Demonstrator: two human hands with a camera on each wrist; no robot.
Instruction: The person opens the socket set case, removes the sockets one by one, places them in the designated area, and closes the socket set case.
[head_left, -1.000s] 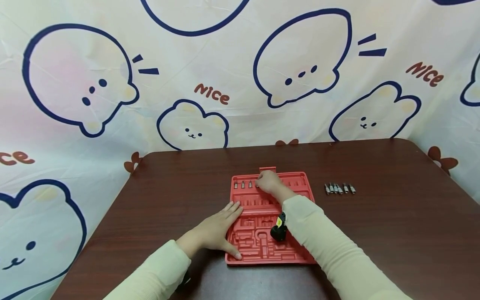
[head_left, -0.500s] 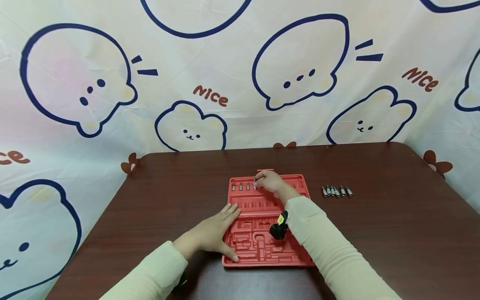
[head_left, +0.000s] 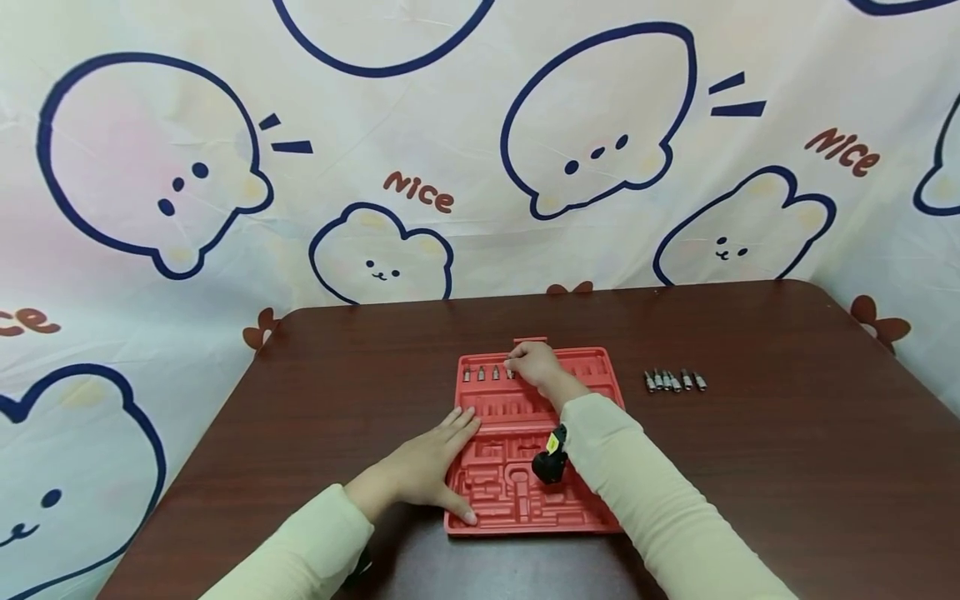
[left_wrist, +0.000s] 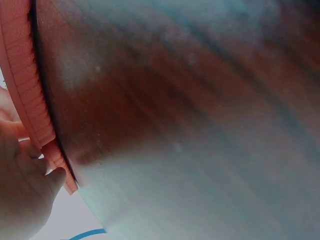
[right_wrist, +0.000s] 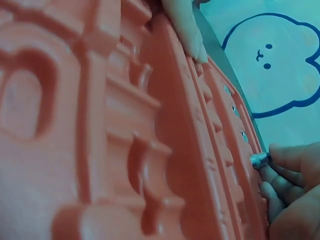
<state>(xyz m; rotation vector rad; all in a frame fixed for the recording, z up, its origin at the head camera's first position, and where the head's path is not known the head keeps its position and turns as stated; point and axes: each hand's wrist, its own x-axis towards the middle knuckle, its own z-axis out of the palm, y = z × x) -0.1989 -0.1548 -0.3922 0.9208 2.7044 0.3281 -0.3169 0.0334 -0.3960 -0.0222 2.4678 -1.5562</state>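
Note:
A red plastic tool case lies open on the table, with moulded slots. My left hand rests on its left edge with fingers spread and straight; the left wrist view shows that hand against the red rim. At the far row of slots, my right hand pinches a small silver socket bit between thumb and fingers. This bit is at the fourth slot from the left, its dark end between the fingertips. To its left, three similar bits sit in their slots.
Several more loose socket bits lie on the dark wooden table right of the case. A red latch tab sticks out at the case's far edge. A patterned cloth hangs behind the table.
My right hand stays over the fourth slot, its fingers shifting slightly, and the bit there stands lower than half a second ago. The left hand holds its place on the case.

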